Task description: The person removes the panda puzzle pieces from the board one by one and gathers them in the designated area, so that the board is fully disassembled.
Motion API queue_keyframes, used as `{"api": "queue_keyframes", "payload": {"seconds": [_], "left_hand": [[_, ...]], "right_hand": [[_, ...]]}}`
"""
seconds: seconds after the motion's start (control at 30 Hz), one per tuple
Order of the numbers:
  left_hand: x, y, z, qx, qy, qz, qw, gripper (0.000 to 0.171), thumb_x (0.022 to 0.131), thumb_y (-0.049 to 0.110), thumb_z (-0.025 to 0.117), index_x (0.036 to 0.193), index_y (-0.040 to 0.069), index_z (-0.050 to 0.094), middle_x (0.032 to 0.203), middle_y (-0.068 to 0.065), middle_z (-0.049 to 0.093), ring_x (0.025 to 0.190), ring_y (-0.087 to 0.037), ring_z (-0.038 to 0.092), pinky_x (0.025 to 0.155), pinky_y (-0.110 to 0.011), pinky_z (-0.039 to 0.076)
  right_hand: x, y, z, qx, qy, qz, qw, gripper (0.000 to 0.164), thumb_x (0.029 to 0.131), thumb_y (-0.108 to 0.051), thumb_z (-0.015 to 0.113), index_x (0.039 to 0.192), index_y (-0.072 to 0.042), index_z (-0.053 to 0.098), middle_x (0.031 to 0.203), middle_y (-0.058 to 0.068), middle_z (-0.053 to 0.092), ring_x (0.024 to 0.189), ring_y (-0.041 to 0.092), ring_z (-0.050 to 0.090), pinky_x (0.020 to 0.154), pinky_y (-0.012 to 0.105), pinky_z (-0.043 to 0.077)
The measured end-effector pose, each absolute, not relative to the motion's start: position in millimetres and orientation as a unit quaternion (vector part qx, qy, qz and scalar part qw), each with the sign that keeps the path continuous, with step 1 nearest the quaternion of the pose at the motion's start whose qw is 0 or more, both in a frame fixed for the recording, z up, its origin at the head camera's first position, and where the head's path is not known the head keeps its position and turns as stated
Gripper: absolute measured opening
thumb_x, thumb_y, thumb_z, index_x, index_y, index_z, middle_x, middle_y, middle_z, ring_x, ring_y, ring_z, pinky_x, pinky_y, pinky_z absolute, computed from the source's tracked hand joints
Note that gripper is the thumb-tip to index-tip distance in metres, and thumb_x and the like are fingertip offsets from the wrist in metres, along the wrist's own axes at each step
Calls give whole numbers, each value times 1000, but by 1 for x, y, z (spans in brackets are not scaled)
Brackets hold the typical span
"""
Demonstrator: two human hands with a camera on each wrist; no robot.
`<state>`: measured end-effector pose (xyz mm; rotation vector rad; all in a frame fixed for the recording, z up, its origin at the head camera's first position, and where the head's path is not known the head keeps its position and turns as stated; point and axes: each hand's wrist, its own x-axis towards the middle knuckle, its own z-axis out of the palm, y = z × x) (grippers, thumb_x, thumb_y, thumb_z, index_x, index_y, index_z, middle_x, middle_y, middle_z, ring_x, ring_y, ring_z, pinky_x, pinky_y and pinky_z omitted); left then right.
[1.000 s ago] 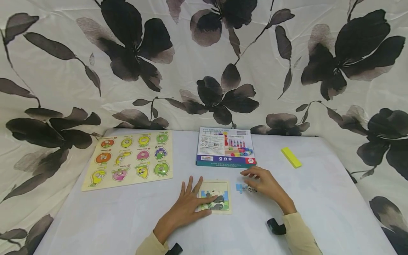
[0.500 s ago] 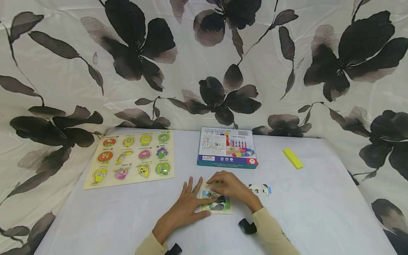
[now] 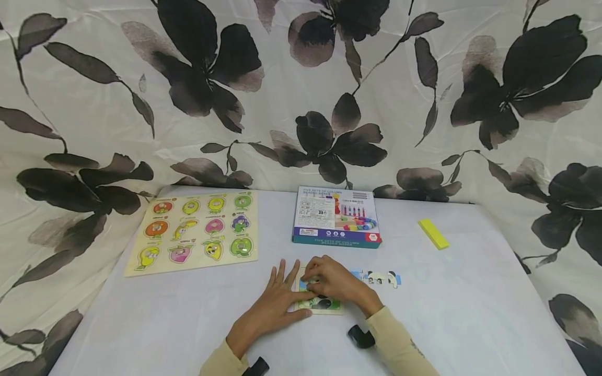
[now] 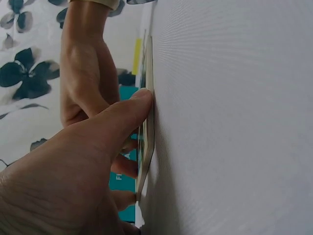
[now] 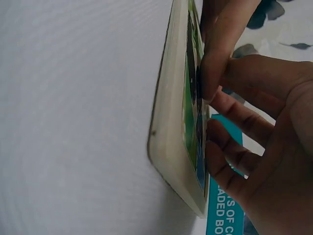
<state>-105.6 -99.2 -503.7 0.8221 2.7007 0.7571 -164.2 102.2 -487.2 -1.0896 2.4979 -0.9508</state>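
A small square jigsaw board with a panda picture lies on the white table. Spread over its left side is my left hand, index finger and thumb resting on the board with the other fingers pointing away. In the left wrist view the left thumb presses at the board's edge. My right hand is over the upper part of the board, fingers bent and fingertips right at the picture. The right wrist view shows the right fingers touching the board's face; I cannot tell whether a piece is between them.
Loose puzzle pieces lie just right of the board, partly behind the right hand. Behind stands a bead set box. A fruit puzzle board is at the left, a yellow block at the right. A floral cloth hangs behind.
My right hand has moved left from the loose pieces onto the board and shifted slightly further left since. The left hand has stayed on the board.
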Motion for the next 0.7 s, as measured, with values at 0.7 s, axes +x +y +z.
{"api": "queue_keyframes", "payload": {"seconds": [0.7], "left_hand": [[-106,-97,-504,274,920,254,115,47,90,52,57,134,34,56,159,-19,7,141,-51,-9,112,-64,-1]], "right_hand": [[-164,111,-484,-357,838,-380,160,25,88,-7,66,111,-12,73,102,-5,71,86,14,53,77,26,42]]}}
